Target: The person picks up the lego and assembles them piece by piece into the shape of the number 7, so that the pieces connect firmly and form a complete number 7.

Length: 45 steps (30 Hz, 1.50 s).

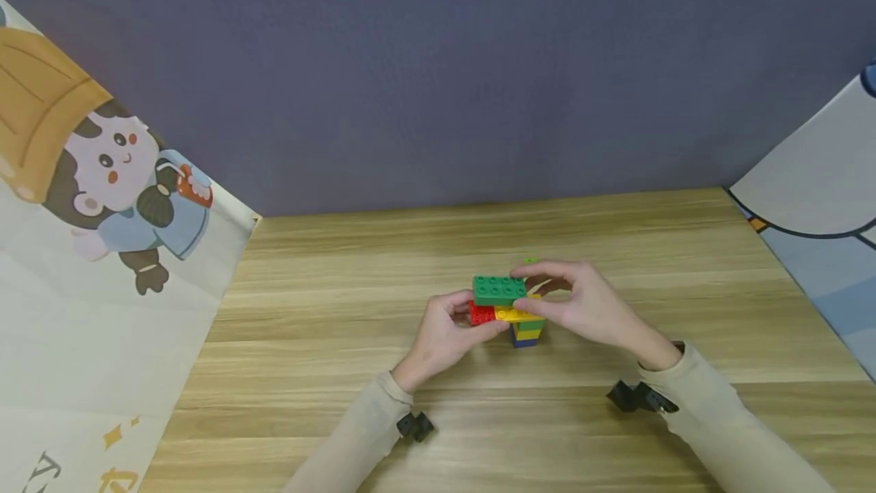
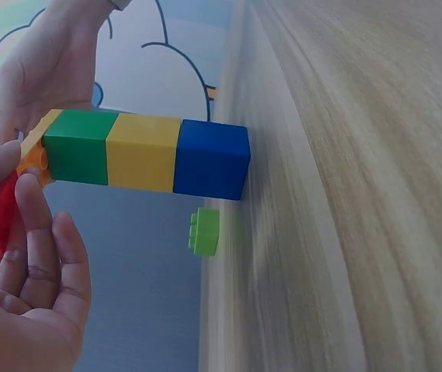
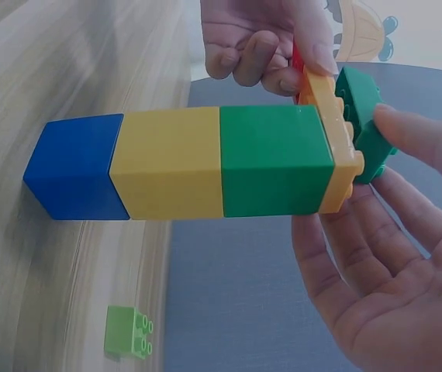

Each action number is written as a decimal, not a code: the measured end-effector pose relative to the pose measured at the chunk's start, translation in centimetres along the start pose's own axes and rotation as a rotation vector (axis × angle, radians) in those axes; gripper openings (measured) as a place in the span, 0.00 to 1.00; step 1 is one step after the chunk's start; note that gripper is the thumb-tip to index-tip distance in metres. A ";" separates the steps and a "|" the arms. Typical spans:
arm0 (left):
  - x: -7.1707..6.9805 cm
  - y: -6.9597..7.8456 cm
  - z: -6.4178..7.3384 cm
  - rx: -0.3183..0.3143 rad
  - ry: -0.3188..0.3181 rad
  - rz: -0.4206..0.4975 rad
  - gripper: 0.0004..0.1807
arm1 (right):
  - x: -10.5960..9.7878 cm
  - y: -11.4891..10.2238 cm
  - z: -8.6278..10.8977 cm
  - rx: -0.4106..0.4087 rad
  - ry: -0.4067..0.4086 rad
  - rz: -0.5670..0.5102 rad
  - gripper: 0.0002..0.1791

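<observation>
A tower stands upright on the wooden table (image 1: 308,326): blue block (image 3: 81,167) at the bottom, yellow block (image 3: 170,163) in the middle, green block (image 3: 275,163) above, and a thin yellow plate (image 3: 331,132) on top. The left hand (image 1: 438,333) pinches a red piece (image 1: 481,315) at the plate's left end, thumb and fingers clamped on it. The right hand (image 1: 595,303) grips a long green brick (image 1: 499,291) tilted over the plate; whether they touch, I cannot tell. A lime block (image 3: 120,332) sits behind the tower, well apart from it
</observation>
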State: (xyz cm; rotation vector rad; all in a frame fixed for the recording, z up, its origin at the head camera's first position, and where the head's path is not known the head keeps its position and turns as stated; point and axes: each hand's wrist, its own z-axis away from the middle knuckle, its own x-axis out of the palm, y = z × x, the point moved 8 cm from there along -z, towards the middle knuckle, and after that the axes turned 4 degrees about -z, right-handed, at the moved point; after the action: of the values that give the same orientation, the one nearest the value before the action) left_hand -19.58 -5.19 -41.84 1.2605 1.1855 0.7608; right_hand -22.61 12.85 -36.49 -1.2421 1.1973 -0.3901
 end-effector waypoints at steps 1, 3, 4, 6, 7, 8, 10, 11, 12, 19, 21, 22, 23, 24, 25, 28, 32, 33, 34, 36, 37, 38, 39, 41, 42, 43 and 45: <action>0.0 0.0 0.0 0.002 -0.001 0.000 0.21 | 0.0 0.0 0.0 0.001 0.000 0.001 0.20; 0.0 0.0 0.0 0.006 -0.003 0.005 0.21 | 0.1 0.0 0.1 0.003 0.000 0.003 0.20; 0.0 0.0 0.0 0.008 -0.004 0.010 0.21 | 0.2 0.0 0.1 0.006 -0.001 0.004 0.21; 0.0 0.0 0.0 0.009 -0.005 0.018 0.21 | 0.3 0.1 0.1 0.006 -0.003 0.011 0.21; 0.0 0.0 0.0 0.011 -0.006 0.023 0.21 | 0.3 0.1 0.1 0.005 -0.003 0.014 0.21; 0.1 0.0 0.0 0.013 -0.007 0.026 0.21 | 0.4 0.1 0.1 0.004 -0.002 0.017 0.21; 0.1 0.0 0.0 0.014 -0.005 0.024 0.20 | 0.5 0.1 0.1 0.002 -0.001 0.020 0.21; 0.1 0.0 0.0 0.013 -0.003 0.021 0.20 | 0.5 0.0 0.1 0.001 0.001 0.021 0.21; 0.1 0.0 0.0 0.014 -0.002 0.019 0.20 | 0.5 0.0 0.1 0.001 0.002 0.020 0.21; 0.1 0.0 0.0 0.017 -0.001 0.035 0.19 | 0.6 -0.1 0.3 -0.004 -0.007 0.026 0.21; 0.0 0.0 0.0 0.019 0.000 0.038 0.19 | 0.7 -0.1 0.3 -0.005 -0.011 0.026 0.21; 0.0 0.0 0.0 0.020 0.001 0.037 0.18 | 0.7 -0.1 0.4 -0.004 -0.013 0.024 0.21; 0.0 0.0 0.0 0.020 0.002 0.036 0.18 | 0.7 -0.1 0.4 -0.004 -0.015 0.025 0.21; -0.1 0.0 0.0 0.021 0.002 0.035 0.18 | 0.8 -0.1 0.4 -0.005 -0.016 0.024 0.21; -0.1 -0.1 -0.1 0.019 0.003 0.033 0.18 | 0.8 -0.1 0.4 -0.005 -0.016 0.022 0.21; 0.0 0.0 0.0 0.016 -0.001 0.031 0.18 | 0.8 -0.1 0.4 -0.010 -0.015 0.017 0.21; 0.1 0.0 0.0 0.015 -0.006 0.040 0.18 | 0.8 -0.1 0.5 -0.012 -0.013 0.013 0.21; 0.1 0.0 -0.1 0.016 -0.006 0.044 0.18 | 0.8 -0.1 0.5 -0.011 -0.012 0.013 0.21; 0.1 0.1 -0.1 0.017 -0.007 0.048 0.18 | 0.8 -0.1 0.5 -0.010 -0.012 0.013 0.21; 0.1 0.1 -0.1 0.019 -0.010 0.056 0.18 | 0.8 -0.1 0.5 -0.011 -0.012 0.014 0.21; 0.1 0.1 -0.2 0.020 -0.011 0.058 0.18 | 0.8 -0.1 0.5 -0.012 -0.012 0.016 0.21; 0.2 0.0 -0.2 0.020 -0.012 0.062 0.19 | 0.8 -0.2 0.5 -0.014 -0.012 0.019 0.20; 0.2 0.0 -0.2 0.021 -0.014 0.066 0.19 | 0.8 -0.2 0.5 -0.017 -0.013 0.021 0.20; 0.2 0.0 -0.2 0.021 -0.016 0.070 0.19 | 0.8 -0.3 0.5 -0.023 -0.014 0.029 0.20; 0.2 0.0 -0.3 0.020 -0.016 0.070 0.19 | 0.9 -0.3 0.5 -0.026 -0.014 0.034 0.20; 0.2 0.0 -0.3 0.019 -0.018 0.073 0.19 | 0.9 -0.3 0.5 -0.029 -0.012 0.041 0.20; 0.2 0.0 -0.3 0.018 -0.020 0.075 0.20 | 0.9 -0.3 0.6 -0.038 -0.007 0.053 0.20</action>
State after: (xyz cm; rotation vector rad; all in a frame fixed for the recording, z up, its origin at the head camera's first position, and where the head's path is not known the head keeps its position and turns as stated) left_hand -19.76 -4.88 -41.86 1.3309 1.1360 0.7924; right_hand -21.66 12.30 -36.74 -1.2409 1.2340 -0.3248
